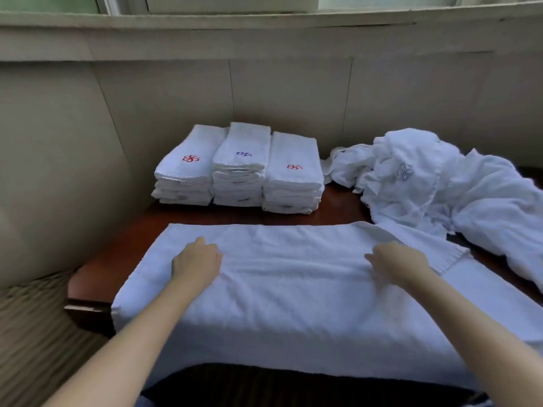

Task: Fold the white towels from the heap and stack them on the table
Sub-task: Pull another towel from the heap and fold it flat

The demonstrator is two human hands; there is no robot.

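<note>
1. Spread towel (293,274): plain white.
2. Left stack (185,171) and right stack (293,174): white, red flower emblem on top.
3. Middle stack (241,165): white, blue emblem.
4. Heap (426,183): white, faint blue emblem.
5. Counter (117,254): dark reddish-brown.
</note>
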